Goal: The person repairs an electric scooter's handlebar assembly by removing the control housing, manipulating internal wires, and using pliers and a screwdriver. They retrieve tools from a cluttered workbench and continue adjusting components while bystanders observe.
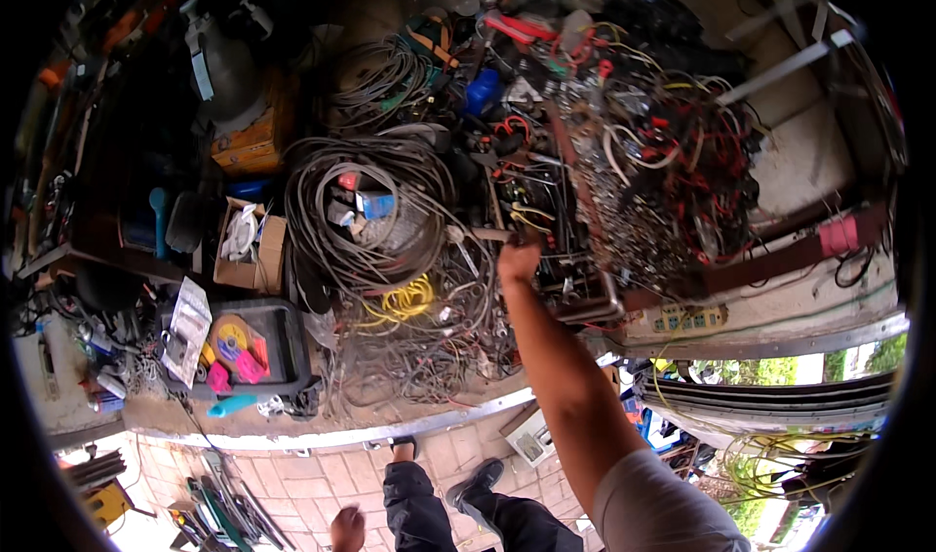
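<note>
My right arm reaches forward over the cluttered bed, and my right hand point(519, 259) is closed at the tool pile. From its fingers a short brown-handled tool point(484, 233) points left; its exact kind is too blurred to tell. Pliers with red handles point(511, 128) and other dark hand tools lie just beyond. To the left of my hand sits a large grey cable coil point(307, 216), with a bundle of yellow wire point(405, 299) at its near side. My left hand point(348, 530) hangs low over the paving, away from the tools, its fingers blurred.
A black tray point(292, 347) holds discs and pink pieces. Behind it are an open cardboard box point(276, 250) and a grey tank point(226, 69) on a wooden box. Tangled wires and small metal parts point(634, 216) fill the right side, behind a brown metal bar point(726, 272).
</note>
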{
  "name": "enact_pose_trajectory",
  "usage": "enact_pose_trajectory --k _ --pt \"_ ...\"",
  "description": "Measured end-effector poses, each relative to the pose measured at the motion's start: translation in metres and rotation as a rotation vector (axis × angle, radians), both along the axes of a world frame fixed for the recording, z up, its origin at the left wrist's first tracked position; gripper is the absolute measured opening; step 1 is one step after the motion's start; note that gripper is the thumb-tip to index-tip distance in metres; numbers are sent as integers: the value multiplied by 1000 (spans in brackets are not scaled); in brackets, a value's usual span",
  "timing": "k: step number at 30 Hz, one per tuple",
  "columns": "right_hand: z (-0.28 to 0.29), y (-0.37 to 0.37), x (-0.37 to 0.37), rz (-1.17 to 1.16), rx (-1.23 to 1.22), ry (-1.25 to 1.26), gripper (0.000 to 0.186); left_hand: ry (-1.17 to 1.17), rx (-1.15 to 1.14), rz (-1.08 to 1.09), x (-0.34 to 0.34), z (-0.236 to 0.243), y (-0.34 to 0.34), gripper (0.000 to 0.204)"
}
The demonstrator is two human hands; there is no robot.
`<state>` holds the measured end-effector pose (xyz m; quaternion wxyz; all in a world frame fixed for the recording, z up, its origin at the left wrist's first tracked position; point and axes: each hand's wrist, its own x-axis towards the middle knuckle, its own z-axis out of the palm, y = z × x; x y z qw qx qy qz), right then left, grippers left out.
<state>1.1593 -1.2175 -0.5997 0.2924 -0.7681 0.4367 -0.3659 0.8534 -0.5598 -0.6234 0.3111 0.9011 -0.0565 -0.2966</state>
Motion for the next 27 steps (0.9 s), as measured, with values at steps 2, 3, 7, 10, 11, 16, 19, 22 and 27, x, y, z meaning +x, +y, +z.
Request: enact_pose_trajectory --k 2,3,7,10,11,16,19,22,27 --pt "-23 -37 19 -22 -146 282 44 242 183 149 -37 36 76 31" --pt "-34 -56 12 35 -256 477 52 353 268 189 -53 57 109 32" --pt "-41 -123 14 -59 -482 1081 34 665 428 167 -61 102 168 37" --pt "-12 -65 80 212 -194 1528 46 774 483 196 -87 144 165 40" --pt "-2 -72 65 168 -337 1558 47 788 447 128 -76 132 162 41" --pt "-4 -46 9 -59 -67 840 50 631 52 144 -27 108 127 42" --pt "26 39 -27 -215 250 730 60 829 -370 848 13 72 85 41" --pt "94 114 -38 -234 641 618 74 423 -86 87 142 113 -23 46" --pt "171 185 -136 -70 792 432 63 -113 -336 -333 322 290 -222 32"
